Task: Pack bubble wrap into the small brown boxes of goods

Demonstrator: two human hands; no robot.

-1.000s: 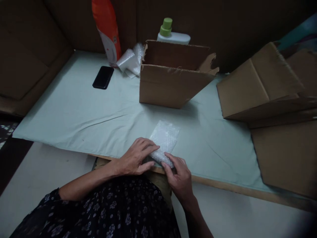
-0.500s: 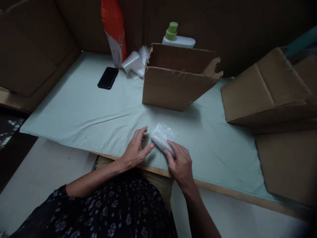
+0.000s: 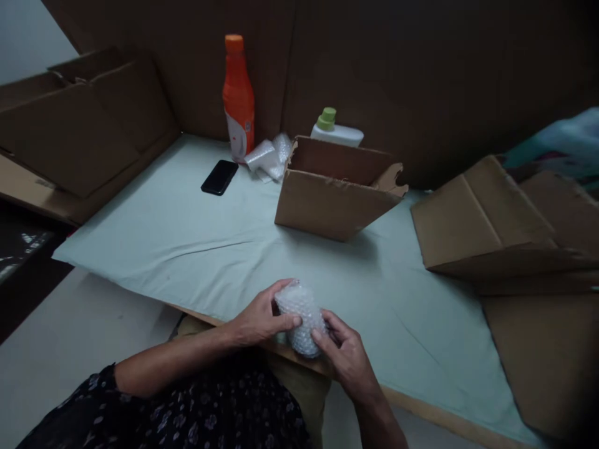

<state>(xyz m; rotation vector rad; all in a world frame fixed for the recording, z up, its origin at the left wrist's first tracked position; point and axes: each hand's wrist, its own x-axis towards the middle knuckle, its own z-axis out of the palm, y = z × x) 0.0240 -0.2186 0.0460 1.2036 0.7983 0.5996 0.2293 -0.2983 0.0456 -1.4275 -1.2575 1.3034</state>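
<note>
A small bundle wrapped in bubble wrap (image 3: 300, 315) is held upright just above the near edge of the table (image 3: 187, 249). My left hand (image 3: 259, 318) grips its left side with thumb and fingers curled around it. On the bundle's right and lower side, my right hand (image 3: 345, 354) pinches it with the fingertips. What is inside the wrap is hidden.
An open cardboard box (image 3: 334, 190) stands mid-table, with a white bottle with a green cap (image 3: 334, 129) behind it. An orange bottle (image 3: 238, 96), spare bubble wrap (image 3: 269, 156) and a black phone (image 3: 219, 177) lie at the back left. Flattened cardboard boxes (image 3: 486, 218) sit to the right and the far left.
The flat sheet of bubble wrap has been rolled up around something into a compact bundle, and both hands have lifted it off the cloth. The camera has tilted upward.
</note>
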